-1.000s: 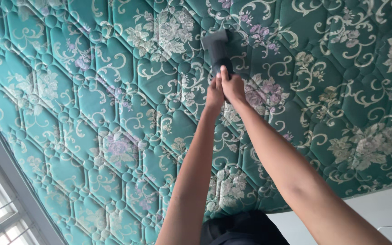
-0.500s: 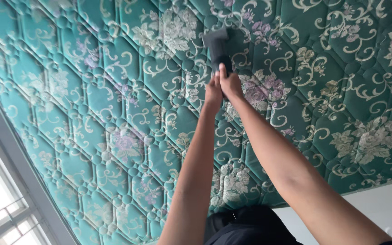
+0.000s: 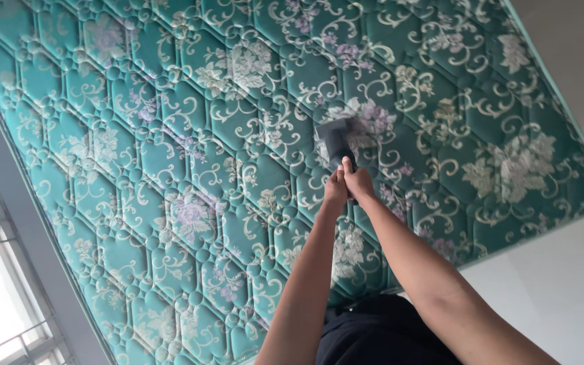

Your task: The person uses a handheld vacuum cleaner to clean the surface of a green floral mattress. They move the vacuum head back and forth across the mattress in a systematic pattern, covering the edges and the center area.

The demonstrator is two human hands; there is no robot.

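Head view, looking along both outstretched arms. The left hand (image 3: 336,189) and the right hand (image 3: 358,184) are pressed together side by side, both curled around the handle end of a dark grey vacuum nozzle (image 3: 338,140). The right index finger lies extended along the handle. The flat, wedge-shaped head of the nozzle lies against the quilted face of a teal mattress (image 3: 170,135), on a pale floral motif near the mattress's middle, somewhat toward its right edge.

Progress, as a judgement: the nozzle stands in the interior of the surface, so the work appears to be under way rather than at a start or finish. The fabric shows no visible difference between one area and another, no streak, dust line or colour change, so how much has been covered and how much is left cannot be told from this view. Broad stretches extend on every side of the nozzle, most of all to the left and lower left.

Packages, labels, signs: none is visible. The mattress bears only its woven pattern of cream scrolls, pale green leaves and lilac flowers in diamond quilting with a piped border. A grey window frame (image 3: 15,223) with bars runs along the left; a plain pale wall (image 3: 562,270) fills the lower right. A dark garment (image 3: 373,331) shows between the arms.
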